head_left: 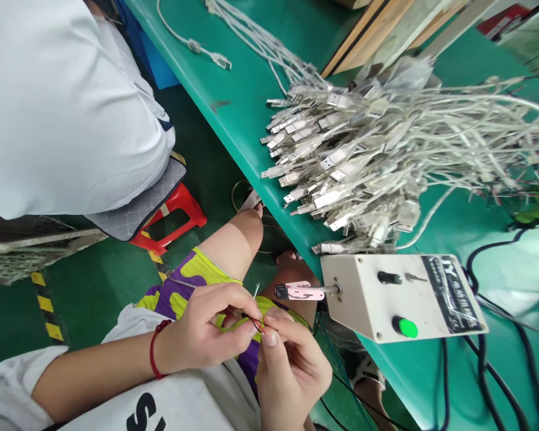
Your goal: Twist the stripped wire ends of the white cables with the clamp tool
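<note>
Above my lap, my left hand [215,326] pinches a few thin coloured wires [257,325] between thumb and fingertips. Red and black insulation shows among them, and some pale bare ends stick up past the fingers. My right hand [291,359] meets it tip to tip, its thumb and forefinger closed on the red wire ends. The rest of the cable is mostly hidden by my left hand. Just right of my hands, a pink and black clip [300,291] sits on the shaft of a white machine box [372,299] with a green knob [405,327].
A large pile of clear-grey USB cables [341,155] covers the green table [233,114]. Black cords [483,371] run behind the box. At left, another person in a white shirt [72,108] sits on a red stool [175,215]. Wooden boards [363,39] stand at the back.
</note>
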Demonstrator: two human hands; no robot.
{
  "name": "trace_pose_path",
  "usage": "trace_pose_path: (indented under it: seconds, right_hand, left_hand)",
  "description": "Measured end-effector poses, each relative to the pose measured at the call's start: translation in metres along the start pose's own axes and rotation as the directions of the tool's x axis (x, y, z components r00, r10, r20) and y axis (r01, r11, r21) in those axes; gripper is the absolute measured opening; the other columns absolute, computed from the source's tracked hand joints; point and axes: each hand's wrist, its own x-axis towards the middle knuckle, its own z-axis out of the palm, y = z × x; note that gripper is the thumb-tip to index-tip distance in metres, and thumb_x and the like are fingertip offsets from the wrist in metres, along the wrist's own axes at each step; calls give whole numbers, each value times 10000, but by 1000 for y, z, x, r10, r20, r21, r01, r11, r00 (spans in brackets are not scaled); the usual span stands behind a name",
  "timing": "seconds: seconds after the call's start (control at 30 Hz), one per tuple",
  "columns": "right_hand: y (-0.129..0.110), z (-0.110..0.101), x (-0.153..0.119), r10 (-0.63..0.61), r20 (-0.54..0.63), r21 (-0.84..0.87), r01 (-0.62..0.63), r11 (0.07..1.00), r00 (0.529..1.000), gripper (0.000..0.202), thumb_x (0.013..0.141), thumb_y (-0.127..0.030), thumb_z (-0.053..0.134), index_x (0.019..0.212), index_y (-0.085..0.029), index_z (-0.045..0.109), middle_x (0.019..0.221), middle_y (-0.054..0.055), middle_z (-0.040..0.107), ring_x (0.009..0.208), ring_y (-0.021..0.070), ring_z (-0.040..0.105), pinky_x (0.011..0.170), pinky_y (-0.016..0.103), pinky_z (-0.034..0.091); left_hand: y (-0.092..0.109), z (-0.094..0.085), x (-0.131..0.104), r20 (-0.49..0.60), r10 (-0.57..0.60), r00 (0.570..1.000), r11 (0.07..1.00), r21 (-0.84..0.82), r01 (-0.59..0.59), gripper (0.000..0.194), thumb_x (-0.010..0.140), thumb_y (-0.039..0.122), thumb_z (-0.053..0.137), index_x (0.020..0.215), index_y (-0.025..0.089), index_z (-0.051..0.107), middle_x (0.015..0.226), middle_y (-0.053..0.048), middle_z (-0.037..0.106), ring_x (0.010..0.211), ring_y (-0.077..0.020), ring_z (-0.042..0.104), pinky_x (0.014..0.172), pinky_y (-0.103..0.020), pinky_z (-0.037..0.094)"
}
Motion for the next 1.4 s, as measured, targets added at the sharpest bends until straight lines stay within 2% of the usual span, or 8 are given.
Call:
trace_pose_path:
  seconds: [0.2, 0.3, 0.43, 0.6, 1.03, 1.2, 1.3, 1.4]
  right_hand:
    - [-10, 11, 29, 38, -167, 139, -14, 990, 985, 397, 1047, -555, 716, 850, -224, 813, 630, -9, 603, 561, 159, 535, 555, 281, 458]
    - [-10, 9, 40, 110, -232, 200, -63, 978, 967, 378, 991, -606, 780, 940, -233, 818, 840, 22, 686, 636, 152, 520, 604, 283, 468]
    - [-6, 1, 47, 242, -146, 293, -192, 937, 959, 507, 898, -684, 859, 1172, -259, 843, 790, -10, 582, 638, 147, 435, 607, 279, 427]
    - [-7, 5, 50, 284, -84, 429, -223, 876, 955, 379, 892, -654, 886, 1048, -311, 844, 632, -79, 329, 595, 150, 294, 588, 276, 385]
    - [-8, 4, 49, 321, -30, 429, -278, 859, 946, 503, 831, -761, 871, 1083, -327, 836, 644, -78, 318, 591, 157, 286, 590, 288, 367]
    - [-7, -4, 40, 459, 37, 512, -412, 754, 887, 388, 966, -621, 674, 1064, -277, 824, 656, -42, 393, 616, 186, 372, 641, 335, 426]
    - [-4, -6, 33, 433, 49, 557, -384, 736, 900, 288, 975, -501, 691, 812, -267, 733, 628, -27, 425, 617, 183, 377, 635, 325, 428]
    - [-2, -3, 24, 374, 37, 537, -334, 774, 927, 239, 979, -466, 724, 845, -275, 774, 623, -26, 467, 620, 170, 384, 626, 299, 420]
  left_hand:
    - [-1, 3, 8, -132, 83, 988, 995, 69, -74, 234, 919, 6, 685, 1041, 206, 704, 849, -36, 776, 612, -110, 664, 538, -177, 516]
    - [-4, 6, 13, -163, 104, 981, 992, 90, -90, 255, 916, -13, 680, 1044, 206, 705, 854, -41, 769, 589, -102, 646, 528, -175, 507]
    - [-8, 10, 16, -184, 85, 979, 995, 66, -74, 241, 920, 5, 694, 1042, 211, 715, 846, -43, 756, 593, -111, 640, 540, -185, 517]
    - [-14, 15, 15, -207, 61, 976, 998, 31, -56, 238, 918, 13, 722, 1049, 212, 725, 849, -31, 752, 587, -101, 611, 551, -194, 509]
    - [-19, 16, 15, -156, 53, 986, 998, 36, -48, 165, 976, 60, 726, 1050, 208, 719, 810, -27, 751, 608, -120, 648, 557, -212, 516]
    - [-17, 14, 13, -136, 32, 990, 999, 13, -30, 166, 990, 57, 716, 1075, 198, 727, 828, -39, 754, 627, -117, 654, 541, -203, 502]
    - [-16, 14, 11, -132, 36, 991, 999, 6, -35, 169, 986, 51, 729, 1077, 192, 735, 885, -47, 777, 655, -116, 675, 557, -198, 516]
    - [-14, 12, 8, -158, 24, 987, 999, -18, -27, 169, 981, 52, 740, 1069, 196, 741, 906, -45, 781, 669, -118, 685, 558, -193, 515]
